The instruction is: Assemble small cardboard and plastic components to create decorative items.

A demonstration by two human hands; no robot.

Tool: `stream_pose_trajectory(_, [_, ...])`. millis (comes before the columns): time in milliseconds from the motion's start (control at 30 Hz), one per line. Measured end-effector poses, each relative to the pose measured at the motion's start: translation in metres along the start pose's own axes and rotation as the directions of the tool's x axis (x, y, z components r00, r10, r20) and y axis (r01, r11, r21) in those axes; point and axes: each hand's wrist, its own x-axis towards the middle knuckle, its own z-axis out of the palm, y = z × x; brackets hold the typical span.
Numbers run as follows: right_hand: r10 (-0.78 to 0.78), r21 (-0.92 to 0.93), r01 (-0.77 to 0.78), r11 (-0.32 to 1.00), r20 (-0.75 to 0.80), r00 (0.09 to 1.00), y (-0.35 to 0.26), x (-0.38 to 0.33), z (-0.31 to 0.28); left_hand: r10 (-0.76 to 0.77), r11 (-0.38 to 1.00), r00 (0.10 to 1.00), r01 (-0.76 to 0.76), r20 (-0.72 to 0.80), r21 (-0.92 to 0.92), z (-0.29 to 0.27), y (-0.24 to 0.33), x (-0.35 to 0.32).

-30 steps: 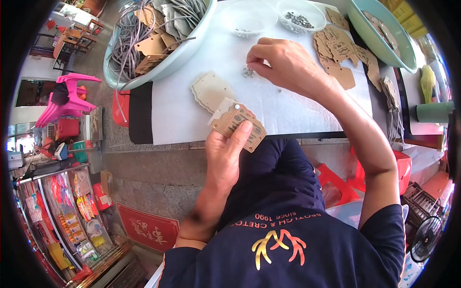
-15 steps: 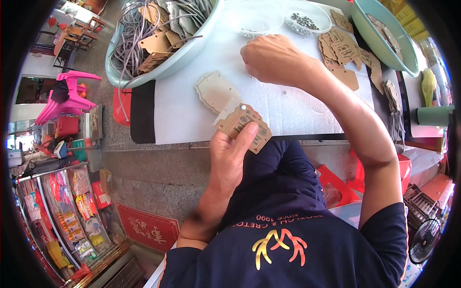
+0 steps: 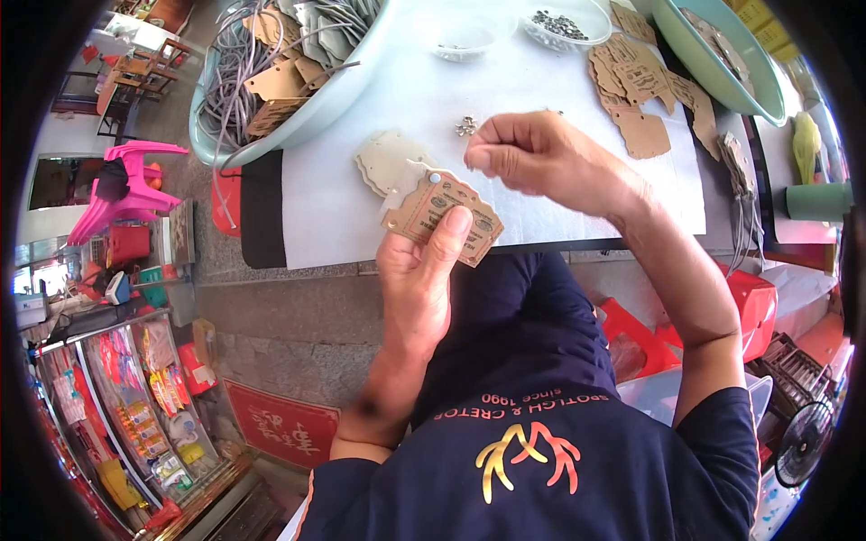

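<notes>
My left hand (image 3: pixel 419 279) grips a brown printed cardboard tag (image 3: pixel 456 203), thumb pressed on its face. A round pale spot shows at the tag's upper corner, and a whitish strip runs behind it. Just beyond lies a grey scalloped tag (image 3: pixel 390 162) on the white sheet, partly hidden by the brown one. My right hand (image 3: pixel 541 162) hovers right of the held tag, thumb and fingers pinched together; what is between them is too small to make out. Close to its fingertips sits a small heap of shiny metal pieces (image 3: pixel 466 124).
A pale blue basin (image 3: pixel 347 99) with tags and grey cords stands far left. Two clear bowls, one with few pieces (image 3: pixel 462 52) and one with dark metal bits (image 3: pixel 591 34), are at the back. Loose brown tags (image 3: pixel 642 133) and another basin (image 3: pixel 767 86) lie at right.
My right hand has come back from near the bowls toward the held tag, uncovering the metal heap. The left hand still holds the brown tag, tilted slightly differently.
</notes>
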Motion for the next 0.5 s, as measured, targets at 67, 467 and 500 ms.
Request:
stream_pose_trajectory(67, [0.06, 0.156, -0.064, 0.986, 0.03, 0.998, -0.001, -0.011, 0.006, 0.008, 1.0, 1.0, -0.009, 0.023, 0.018, 0.004, -0.001, 0.002])
stream_pose_trajectory(467, [0.086, 0.313, -0.083, 0.946, 0.005, 0.996, 0.006, -0.029, 0.009, 0.0, 0.995, 0.998, -0.006, 0.064, 0.098, 0.01, -0.003, 0.002])
stream_pose_trajectory(500, [0.103, 0.314, -0.101, 0.944, 0.009, 0.995, 0.007, -0.028, 0.009, 0.003, 0.994, 0.998, -0.01, 0.069, 0.112, 0.01, -0.003, 0.002])
